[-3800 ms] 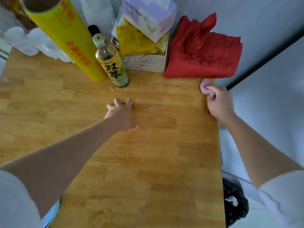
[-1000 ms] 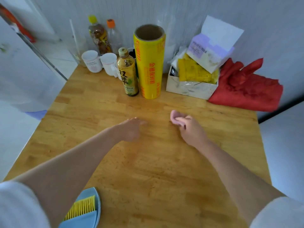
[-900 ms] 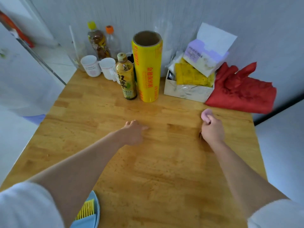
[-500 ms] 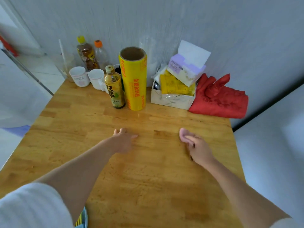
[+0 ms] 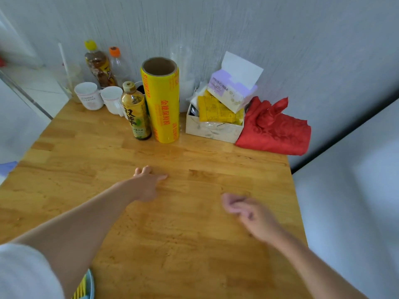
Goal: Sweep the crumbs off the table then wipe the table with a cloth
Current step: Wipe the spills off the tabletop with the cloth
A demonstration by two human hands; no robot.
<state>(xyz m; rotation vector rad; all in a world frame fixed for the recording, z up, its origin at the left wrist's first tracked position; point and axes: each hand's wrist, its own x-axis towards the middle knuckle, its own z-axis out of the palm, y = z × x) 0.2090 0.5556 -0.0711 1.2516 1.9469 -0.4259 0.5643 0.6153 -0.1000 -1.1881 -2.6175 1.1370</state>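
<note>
The wooden table (image 5: pixel 172 244) fills the view. My left hand (image 5: pixel 146 184) lies flat on it near the middle, fingers spread, holding nothing. My right hand (image 5: pixel 254 219) is motion-blurred at the right of the middle, pressed on the tabletop and closed around a small pink cloth (image 5: pixel 228 205) whose edge sticks out past my fingers. No crumbs are visible on the wood. A blue dustpan with a yellow brush (image 5: pixel 85 288) peeks out at the bottom left, mostly hidden under my left arm.
Along the back wall stand two white mugs (image 5: pixel 97 98), drink bottles (image 5: pixel 136 111), a tall yellow cling-film roll (image 5: pixel 160 100), a box of packets and tissues (image 5: pixel 218 115) and a folded red cloth (image 5: pixel 274 128). The table's right edge (image 5: pixel 295 201) drops off beside my right hand.
My right hand has slid the pink cloth toward me and back and forth across the table's right half. My left hand has stayed planted. The view has tilted up.
</note>
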